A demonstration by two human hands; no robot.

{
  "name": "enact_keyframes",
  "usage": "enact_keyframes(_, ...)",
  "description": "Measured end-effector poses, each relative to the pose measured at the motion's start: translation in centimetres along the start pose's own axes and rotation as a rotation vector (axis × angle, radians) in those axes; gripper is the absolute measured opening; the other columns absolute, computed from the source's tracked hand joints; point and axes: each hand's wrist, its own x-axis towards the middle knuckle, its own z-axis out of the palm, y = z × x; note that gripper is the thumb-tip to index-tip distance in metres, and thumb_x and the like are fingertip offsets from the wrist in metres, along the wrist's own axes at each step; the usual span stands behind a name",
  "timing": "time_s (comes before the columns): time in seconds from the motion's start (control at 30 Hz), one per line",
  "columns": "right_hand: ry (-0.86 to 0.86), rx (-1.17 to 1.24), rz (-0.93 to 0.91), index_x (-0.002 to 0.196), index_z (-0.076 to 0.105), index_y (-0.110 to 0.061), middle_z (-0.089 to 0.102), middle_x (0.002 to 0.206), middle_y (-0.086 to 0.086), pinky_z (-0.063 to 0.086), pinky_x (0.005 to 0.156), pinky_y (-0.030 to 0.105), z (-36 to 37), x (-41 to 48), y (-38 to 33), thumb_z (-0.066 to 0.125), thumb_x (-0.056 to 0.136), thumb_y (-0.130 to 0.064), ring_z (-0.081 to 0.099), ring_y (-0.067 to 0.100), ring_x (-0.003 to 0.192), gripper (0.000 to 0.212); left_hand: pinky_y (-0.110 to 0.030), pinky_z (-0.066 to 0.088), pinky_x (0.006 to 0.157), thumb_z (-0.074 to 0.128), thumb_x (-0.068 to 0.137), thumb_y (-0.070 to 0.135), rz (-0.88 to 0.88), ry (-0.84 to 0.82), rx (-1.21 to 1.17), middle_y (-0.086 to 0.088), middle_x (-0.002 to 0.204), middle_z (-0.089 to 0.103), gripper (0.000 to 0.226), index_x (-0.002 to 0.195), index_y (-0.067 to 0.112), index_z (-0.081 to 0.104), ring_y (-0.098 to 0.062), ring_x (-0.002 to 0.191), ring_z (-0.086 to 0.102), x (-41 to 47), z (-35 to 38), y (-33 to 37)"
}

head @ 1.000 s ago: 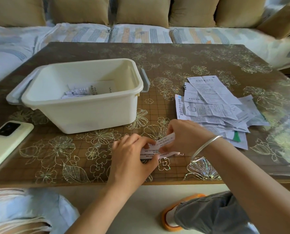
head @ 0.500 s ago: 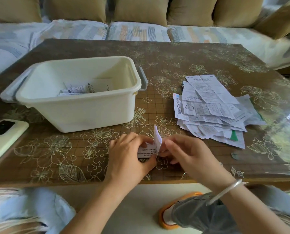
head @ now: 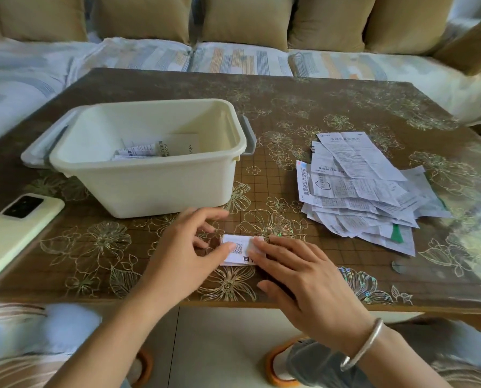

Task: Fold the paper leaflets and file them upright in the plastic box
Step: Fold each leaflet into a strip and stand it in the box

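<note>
Folded leaflet (head: 237, 249) flat on bench (head: 317, 91): left hand (head: 188, 247) at its 9 o'clock, fingers loose, thumb on it; right hand (head: 298, 278) at 4 o'clock presses flat-fingered, hiding its right edge; plastic box (head: 149, 189) at 11 o'clock.

Single head-worn view — forward and down, close over the table (head: 345, 107) — sofa (head: 242, 60) beyond.

- Home, living rm by the look of it.
- Sofa (head: 242, 58) right behind the surface (head: 317, 102): tan cushions (head: 247, 18) along the back, striped fabric cover on the seat.
- Surface is low, coffee-table type, w/ brown gold-flower cloth under a clear plastic sheet.
- Phone (head: 15, 228) lying on it at left, cream household plastic box (head: 149, 189) beside it.
- Orange-edged slippers (head: 271, 365) on my feet, pale floor (head: 219, 345) below.
</note>
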Motion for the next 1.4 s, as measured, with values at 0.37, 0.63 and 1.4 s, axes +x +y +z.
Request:
enact_keyframes(0.37,0.044,0.026,-0.039,0.101,0.073,-0.029,0.066,0.107,-0.015,0.05,0.081,0.031,-1.2,2.6,0.0,0.046,0.091,-0.052,0.055,0.011,0.103,0.037,-0.031,0.05,0.068,0.067,0.088,0.021,0.725,-0.122,0.522,0.005,0.082,0.066,0.008,0.085,0.017,0.073,-0.014,0.072,0.06,0.7,-0.8,-0.6)
enact_keyframes(0.63,0.2,0.109,-0.049,0.087,0.07,-0.027,0.066,0.07,-0.015,0.04,0.052,0.012,-5.7,7.5,-2.5,0.071,0.079,-0.028,0.051,-0.003,0.055,0.008,-0.029,0.054,0.062,0.061,0.089,0.022,0.669,-0.021,0.402,0.006,0.079,0.07,0.016,0.085,0.014,0.074,-0.009,0.07,0.065,3.2,-6.3,2.9)
enact_keyframes(1.4,-0.241,-0.519,0.023,0.1,0.062,-0.012,0.066,0.1,0.009,0.04,0.062,0.031,-5.6,30.0,-5.7,0.051,0.092,-0.015,0.064,0.029,0.091,0.014,-0.033,0.049,0.082,0.074,0.073,0.057,-0.135,-0.442,0.908,0.005,0.118,0.058,0.066,0.126,0.023,0.054,-0.019,0.105,0.056,14.5,-14.4,-3.0)
